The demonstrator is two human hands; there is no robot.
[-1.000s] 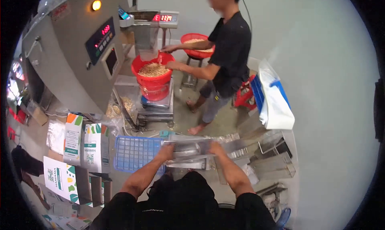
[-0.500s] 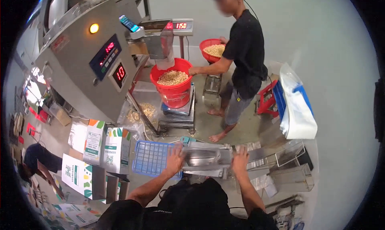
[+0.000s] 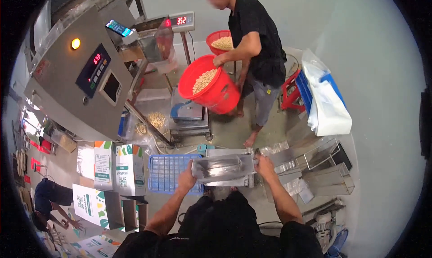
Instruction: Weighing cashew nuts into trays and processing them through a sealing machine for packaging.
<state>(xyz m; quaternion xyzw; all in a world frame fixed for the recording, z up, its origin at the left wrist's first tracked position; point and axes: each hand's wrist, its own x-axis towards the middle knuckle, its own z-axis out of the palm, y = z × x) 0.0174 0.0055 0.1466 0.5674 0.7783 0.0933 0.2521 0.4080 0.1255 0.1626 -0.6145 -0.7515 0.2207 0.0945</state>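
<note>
Concrete floor [image 3: 234, 132]: carries a platform scale [image 3: 189, 116], a red stool [image 3: 292, 91] and a tall grey machine [image 3: 81, 78]. A blue plastic crate [image 3: 168, 172] sits near printed cardboard boxes [image 3: 114, 168]; loose nuts [image 3: 156, 119] lie beside the scale

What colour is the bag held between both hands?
Shiny silver, seen in the head view: the bag spans left hand to right hand.
</note>
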